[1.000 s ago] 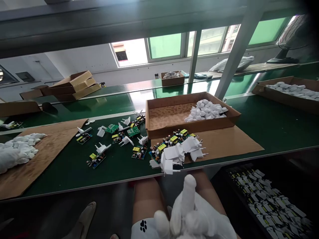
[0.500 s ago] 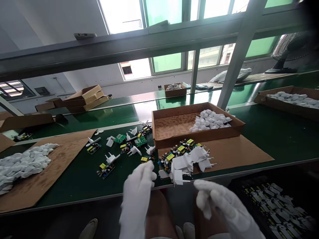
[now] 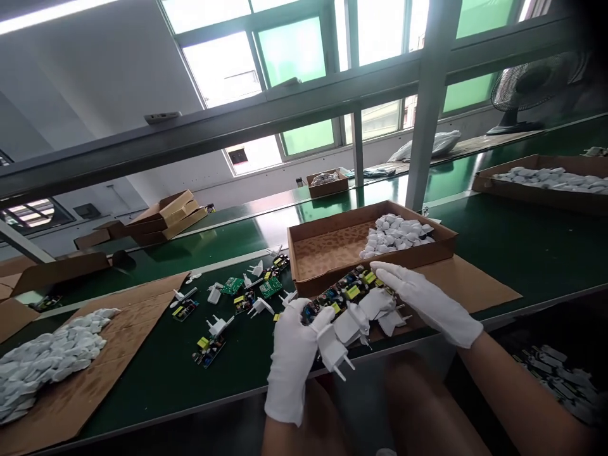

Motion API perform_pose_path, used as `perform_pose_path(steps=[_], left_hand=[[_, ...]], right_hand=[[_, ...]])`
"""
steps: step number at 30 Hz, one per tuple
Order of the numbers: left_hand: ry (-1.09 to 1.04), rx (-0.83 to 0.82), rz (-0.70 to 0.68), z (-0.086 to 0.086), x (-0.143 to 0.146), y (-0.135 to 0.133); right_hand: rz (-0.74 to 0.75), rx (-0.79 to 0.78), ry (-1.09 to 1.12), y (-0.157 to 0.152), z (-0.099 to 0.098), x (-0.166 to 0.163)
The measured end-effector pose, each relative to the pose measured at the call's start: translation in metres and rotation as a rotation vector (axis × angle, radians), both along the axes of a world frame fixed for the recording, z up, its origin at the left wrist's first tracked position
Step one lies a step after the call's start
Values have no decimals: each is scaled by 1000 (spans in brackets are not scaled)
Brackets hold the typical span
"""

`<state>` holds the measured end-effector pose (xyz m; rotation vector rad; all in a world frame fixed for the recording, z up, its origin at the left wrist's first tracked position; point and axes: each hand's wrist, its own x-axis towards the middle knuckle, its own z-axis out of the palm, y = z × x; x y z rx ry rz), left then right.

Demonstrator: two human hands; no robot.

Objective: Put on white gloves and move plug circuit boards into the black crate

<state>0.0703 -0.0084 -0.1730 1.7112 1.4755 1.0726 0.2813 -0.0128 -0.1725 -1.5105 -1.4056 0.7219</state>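
A row of charger circuit boards (image 3: 352, 292) with white plug parts (image 3: 349, 323) stands near the table's front edge, between my two gloved hands. My left hand (image 3: 292, 354) is closed around the row's left end, thumb in front and fingers behind. One white plug (image 3: 332, 351) hangs over the edge beside that thumb, its pins pointing down. At the right end, my right hand (image 3: 422, 297) has its fingers stretched out flat, fingertips touching or very near the boards. Loose circuit boards (image 3: 209, 349) and plug parts (image 3: 260, 306) are scattered to the left of my left hand.
Behind the row stands a cardboard tray (image 3: 327, 250) of white pieces (image 3: 394, 235). More white pieces (image 3: 57, 354) lie on cardboard (image 3: 118, 354) at left. Another tray (image 3: 522, 196) is at right. A dark container with plug parts (image 3: 560, 377) sits below the table's right front edge.
Both hands have moved up and inward to the row of boards; the left has closed on its left end and the right has reached its right end. The view has tilted.
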Motion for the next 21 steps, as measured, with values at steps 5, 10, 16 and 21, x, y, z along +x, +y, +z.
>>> perform_pose_path(steps=[5, 10, 16, 21], left_hand=[[25, 217, 70, 7, 15, -6], [-336, 190, 81, 6, 14, -19], [-682, 102, 185, 14, -1, -36], [-726, -35, 123, -6, -39, -51]], right_hand=[[168, 87, 298, 6, -14, 0], [177, 116, 349, -6, 8, -1], [432, 76, 397, -17, 53, -32], [606, 93, 435, 3, 56, -68]])
